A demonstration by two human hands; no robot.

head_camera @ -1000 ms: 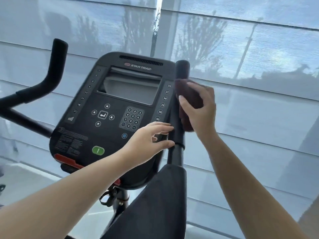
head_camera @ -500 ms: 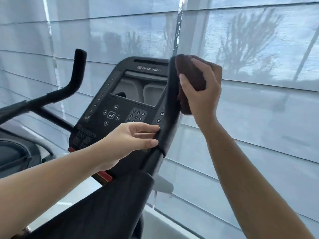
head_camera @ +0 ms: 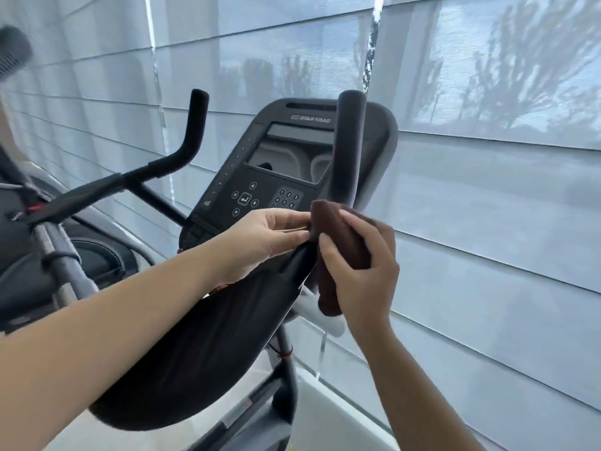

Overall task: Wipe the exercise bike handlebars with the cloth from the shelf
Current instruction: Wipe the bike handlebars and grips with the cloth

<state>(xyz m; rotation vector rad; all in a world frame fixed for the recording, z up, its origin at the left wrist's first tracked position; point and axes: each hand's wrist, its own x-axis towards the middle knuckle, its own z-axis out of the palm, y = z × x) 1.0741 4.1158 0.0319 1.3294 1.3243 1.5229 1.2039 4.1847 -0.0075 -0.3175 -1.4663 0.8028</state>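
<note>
Head view: the right grip (head_camera: 364, 278) is clenched round the brown cloth (head_camera: 338, 245), which is wrapped about the lower part of the bike's right handlebar (head_camera: 349, 151), just below its upright foam post. The left grip (head_camera: 266, 236) reaches across the console (head_camera: 260, 177), thumb and forefinger pinching the cloth's left edge. The left handlebar (head_camera: 195, 125) stands bare, well apart. A dark padded rest (head_camera: 211, 336) lies under both forearms. Pale blinds (head_camera: 487, 222) fill the background.
</note>
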